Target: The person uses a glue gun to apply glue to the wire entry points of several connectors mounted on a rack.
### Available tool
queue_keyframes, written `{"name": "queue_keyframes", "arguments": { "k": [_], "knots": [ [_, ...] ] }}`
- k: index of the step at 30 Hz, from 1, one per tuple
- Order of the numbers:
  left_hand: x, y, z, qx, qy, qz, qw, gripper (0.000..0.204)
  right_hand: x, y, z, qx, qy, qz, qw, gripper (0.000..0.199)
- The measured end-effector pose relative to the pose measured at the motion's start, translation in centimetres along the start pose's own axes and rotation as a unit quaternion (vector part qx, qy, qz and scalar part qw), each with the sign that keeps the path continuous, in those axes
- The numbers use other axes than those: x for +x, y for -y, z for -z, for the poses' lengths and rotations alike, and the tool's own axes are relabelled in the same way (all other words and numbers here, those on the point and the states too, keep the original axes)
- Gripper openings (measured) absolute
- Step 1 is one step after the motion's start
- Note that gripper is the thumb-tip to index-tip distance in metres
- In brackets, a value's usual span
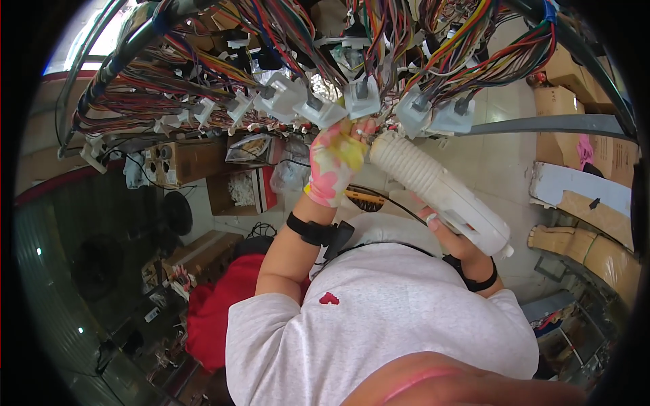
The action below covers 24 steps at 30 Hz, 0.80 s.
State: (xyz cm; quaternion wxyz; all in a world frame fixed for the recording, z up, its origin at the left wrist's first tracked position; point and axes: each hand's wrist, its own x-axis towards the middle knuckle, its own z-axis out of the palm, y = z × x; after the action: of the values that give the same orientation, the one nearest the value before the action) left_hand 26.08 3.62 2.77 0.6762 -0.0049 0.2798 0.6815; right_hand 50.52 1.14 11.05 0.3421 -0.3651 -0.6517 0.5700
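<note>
My left hand, in a pink, yellow and white patterned glove with bare fingertips showing, reaches up to the hanging wire bundles. Its fingers are closed at the wire ends just below a white plastic connector housing; exactly which wires they pinch is partly hidden. In my right hand is a white heat gun with a ribbed barrel, held slanting. The barrel's front end points up and left, close beside my left fingertips. My right fingers are mostly hidden behind the tool's body.
Bundles of coloured wires with several white connectors hang from a dark metal frame overhead. Cardboard boxes stand at the right, and an open carton at the left. A black cable runs below the tool. Red cloth lies at lower left.
</note>
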Motion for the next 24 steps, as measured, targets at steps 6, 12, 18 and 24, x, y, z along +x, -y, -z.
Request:
{"name": "queue_keyframes", "arguments": {
  "k": [6, 12, 18, 24],
  "knots": [
    [-0.7, 0.5, 0.6, 0.022, 0.061, 0.01, 0.998, 0.016, 0.3, 0.4, -0.1, 0.006, -0.011, -0.006, 1.0, 0.027],
    [-0.6, 1.3, -0.2, -0.077, -0.052, 0.053, 0.994, 0.015, 0.6, 0.7, 0.1, -0.034, 0.003, 0.018, 0.999, 0.022],
    [-2.0, 0.6, -0.1, -0.064, -0.015, 0.077, 0.995, 0.016, 0.6, 0.6, 1.0, -0.057, 0.007, -0.001, 0.998, 0.02],
    [-3.8, 0.2, -2.4, 0.071, 0.078, 0.104, 0.989, 0.031, -1.0, -0.3, 1.0, 0.183, -0.008, -0.108, 0.977, 0.051]
  ]
}}
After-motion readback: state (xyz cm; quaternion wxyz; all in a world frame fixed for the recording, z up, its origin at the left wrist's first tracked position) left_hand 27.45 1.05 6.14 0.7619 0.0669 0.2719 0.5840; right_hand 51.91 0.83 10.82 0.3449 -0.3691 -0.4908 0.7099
